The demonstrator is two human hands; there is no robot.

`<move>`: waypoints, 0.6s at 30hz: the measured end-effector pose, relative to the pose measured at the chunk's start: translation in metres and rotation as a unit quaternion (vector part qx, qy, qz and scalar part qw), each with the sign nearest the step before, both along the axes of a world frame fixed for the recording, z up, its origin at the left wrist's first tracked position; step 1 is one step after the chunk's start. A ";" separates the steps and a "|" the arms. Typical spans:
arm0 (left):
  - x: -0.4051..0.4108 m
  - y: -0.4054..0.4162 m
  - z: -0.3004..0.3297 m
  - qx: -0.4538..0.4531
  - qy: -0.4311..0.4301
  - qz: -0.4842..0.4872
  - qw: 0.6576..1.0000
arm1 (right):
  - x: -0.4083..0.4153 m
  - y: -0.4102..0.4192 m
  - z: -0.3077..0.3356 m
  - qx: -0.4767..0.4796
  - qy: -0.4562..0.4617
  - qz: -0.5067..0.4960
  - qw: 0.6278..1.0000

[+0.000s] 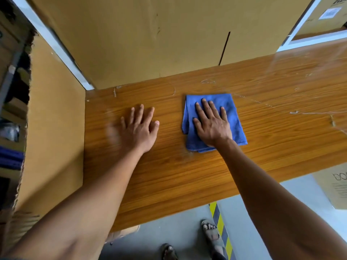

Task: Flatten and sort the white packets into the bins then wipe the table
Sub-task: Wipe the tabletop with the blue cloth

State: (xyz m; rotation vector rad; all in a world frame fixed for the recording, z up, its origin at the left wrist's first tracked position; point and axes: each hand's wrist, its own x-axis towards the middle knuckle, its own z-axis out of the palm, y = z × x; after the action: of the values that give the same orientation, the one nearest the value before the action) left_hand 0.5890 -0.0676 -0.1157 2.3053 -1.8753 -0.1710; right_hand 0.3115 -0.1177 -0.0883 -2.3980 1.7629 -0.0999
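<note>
Both forearms reach in from the near edge of the wooden table [197,177]. Right hand [212,124] lies flat, fingers spread, pressing a folded blue cloth [234,117] at mid-surface. Left hand [139,128] rests flat with fingers straight on bare wood just beside the cloth, holding nothing. Cardboard boxes [150,40] stand along the far and left edges. White scuffs mark the right end.

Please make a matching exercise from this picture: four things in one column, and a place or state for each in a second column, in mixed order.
Things:
1. blue cloth
2. left hand
3. right hand
4. striped tape

Places or states:
A. on the floor
B. flat on bare table
C. pressing the cloth
D. folded, on the table

Pairs: 1-D, 2-B, 3-C, 4-A
</note>
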 end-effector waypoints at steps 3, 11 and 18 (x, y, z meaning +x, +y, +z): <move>-0.003 0.008 0.005 0.006 -0.001 0.002 1.000 | -0.004 0.028 0.001 0.004 0.003 -0.009 1.000; -0.004 0.004 0.007 0.002 -0.014 0.015 1.000 | 0.007 -0.073 0.005 0.005 -0.002 -0.048 0.999; -0.008 0.007 0.019 0.040 -0.029 0.007 0.999 | 0.002 0.004 0.004 -0.001 -0.005 -0.004 1.000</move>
State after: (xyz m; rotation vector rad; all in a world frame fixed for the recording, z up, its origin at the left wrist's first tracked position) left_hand 0.5812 -0.0609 -0.0967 2.3999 -1.9132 -0.1828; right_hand 0.3135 -0.1138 -0.0841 -2.3874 1.7697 -0.1143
